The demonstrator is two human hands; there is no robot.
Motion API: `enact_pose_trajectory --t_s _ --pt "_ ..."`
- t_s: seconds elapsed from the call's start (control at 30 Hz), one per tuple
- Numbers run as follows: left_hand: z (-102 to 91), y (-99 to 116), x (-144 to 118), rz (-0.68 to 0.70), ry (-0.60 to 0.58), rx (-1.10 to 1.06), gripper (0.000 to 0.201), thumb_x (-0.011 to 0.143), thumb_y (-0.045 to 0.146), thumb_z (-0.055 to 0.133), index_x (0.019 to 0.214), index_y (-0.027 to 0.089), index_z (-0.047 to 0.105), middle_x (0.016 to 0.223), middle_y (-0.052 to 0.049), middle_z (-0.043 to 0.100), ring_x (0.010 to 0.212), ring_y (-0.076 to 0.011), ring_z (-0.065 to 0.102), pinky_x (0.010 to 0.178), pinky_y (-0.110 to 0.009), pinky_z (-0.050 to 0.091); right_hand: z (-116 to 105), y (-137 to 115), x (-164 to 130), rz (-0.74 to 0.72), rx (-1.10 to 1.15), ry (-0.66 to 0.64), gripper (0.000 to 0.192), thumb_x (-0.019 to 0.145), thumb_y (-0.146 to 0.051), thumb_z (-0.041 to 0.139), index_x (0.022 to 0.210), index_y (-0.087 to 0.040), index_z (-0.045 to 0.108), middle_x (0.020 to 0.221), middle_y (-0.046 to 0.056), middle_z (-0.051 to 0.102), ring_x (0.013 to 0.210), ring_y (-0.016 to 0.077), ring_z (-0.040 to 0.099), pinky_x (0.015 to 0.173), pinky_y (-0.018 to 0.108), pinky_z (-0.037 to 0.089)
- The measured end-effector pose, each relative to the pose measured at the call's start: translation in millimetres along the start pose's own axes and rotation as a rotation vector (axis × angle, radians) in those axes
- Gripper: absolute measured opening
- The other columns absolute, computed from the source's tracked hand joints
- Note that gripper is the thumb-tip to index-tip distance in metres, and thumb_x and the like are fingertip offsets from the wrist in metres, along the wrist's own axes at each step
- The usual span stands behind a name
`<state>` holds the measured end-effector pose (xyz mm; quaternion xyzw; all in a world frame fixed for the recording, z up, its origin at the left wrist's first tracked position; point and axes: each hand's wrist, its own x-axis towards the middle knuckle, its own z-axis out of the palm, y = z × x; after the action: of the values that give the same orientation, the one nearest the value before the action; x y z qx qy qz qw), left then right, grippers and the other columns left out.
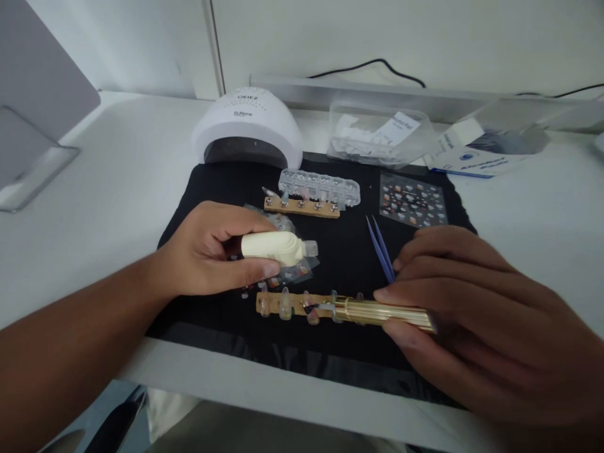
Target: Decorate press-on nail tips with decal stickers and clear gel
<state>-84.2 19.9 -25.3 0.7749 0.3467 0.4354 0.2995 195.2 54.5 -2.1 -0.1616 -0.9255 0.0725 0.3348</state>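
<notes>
My left hand [212, 251] is closed around a cream-coloured nail polish bottle [271, 246], tilted on its side with its clear neck uncapped and pointing right. In my right hand [472, 302], thumb and fingers pinch the gold ribbed handle of a nail polish brush [377, 311]. Its dark bristle tip is over the middle of a wooden strip [295, 304] that carries several clear false nails [284, 304]. Whether the bristles touch a nail, I cannot tell. Blue tweezers [381, 248] lie by my right fingers, partly hidden. Sticker sheets [302, 270] lie partly under my left hand.
On the black mat [226, 182] are a second nail strip [302, 207], a clear compartment box [318, 186] and a sticker sheet [412, 200]. Behind stand a white nail lamp [248, 123], a clear tub [382, 138] of white pieces and an opened carton [486, 151].
</notes>
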Motion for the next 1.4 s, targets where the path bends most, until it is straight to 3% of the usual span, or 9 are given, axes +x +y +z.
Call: enact_pose_trajectory --t_s 0.2,0.43,0.57,0.73,0.97,1.4 --pt "0.2 2 0 -0.024 -0.006 -0.004 0.006 0.084 0.014 0.074 0.089 0.012 0.073 0.069 0.002 0.071 0.052 -0.006 0.061 0.047 -0.013 0.045 2 3 3 -0.009 -0.051 -0.022 0.011 0.088 -0.015 0.065 0.094 -0.021 0.058 0.069 0.004 0.062 0.074 0.0198 0.056 0.071 0.038 0.055" --pt "1.0 1 -1 -0.006 -0.001 -0.004 0.007 0.084 0.014 0.075 0.089 0.012 0.073 0.072 0.002 0.072 0.053 -0.0057 0.062 0.048 -0.013 0.046 0 4 1 -0.041 0.078 -0.048 0.009 0.089 -0.018 0.061 0.097 -0.02 0.058 0.069 0.004 0.063 0.07 0.0188 0.057 0.07 0.04 0.054" --pt "1.4 1 0 0.004 0.001 -0.011 0.006 0.083 0.013 0.075 0.089 0.012 0.073 0.07 0.002 0.072 0.053 -0.0052 0.062 0.048 -0.012 0.045 2 6 2 -0.013 0.051 0.001 0.011 0.086 -0.017 0.064 0.095 -0.021 0.059 0.069 0.004 0.064 0.07 0.0196 0.057 0.068 0.04 0.053" --pt "1.2 2 1 0.015 -0.019 -0.028 0.006 0.084 0.012 0.074 0.09 0.013 0.072 0.069 0.003 0.072 0.053 -0.0058 0.061 0.048 -0.012 0.045 6 10 -3 0.119 0.119 0.078 0.018 0.083 -0.011 0.067 0.095 -0.024 0.065 0.071 0.002 0.064 0.074 0.0209 0.056 0.067 0.04 0.048" --pt "3.9 0 -1 0.036 0.018 -0.019 0.007 0.083 0.016 0.075 0.088 0.014 0.071 0.067 0.002 0.068 0.052 -0.0064 0.058 0.047 -0.014 0.043 19 20 -13 0.459 0.621 0.461 0.022 0.09 -0.015 0.064 0.094 -0.03 0.079 0.078 0.002 0.061 0.081 0.0206 0.053 0.069 0.039 0.037" --pt "8.0 -3 -1 0.039 -0.035 -0.035 0.008 0.084 0.017 0.073 0.09 0.013 0.069 0.066 0.001 0.063 0.052 -0.0077 0.055 0.048 -0.016 0.041 22 14 -8 0.534 0.648 0.466 0.018 0.087 -0.018 0.066 0.088 -0.031 0.08 0.075 0.002 0.059 0.075 0.0189 0.052 0.062 0.034 0.036"
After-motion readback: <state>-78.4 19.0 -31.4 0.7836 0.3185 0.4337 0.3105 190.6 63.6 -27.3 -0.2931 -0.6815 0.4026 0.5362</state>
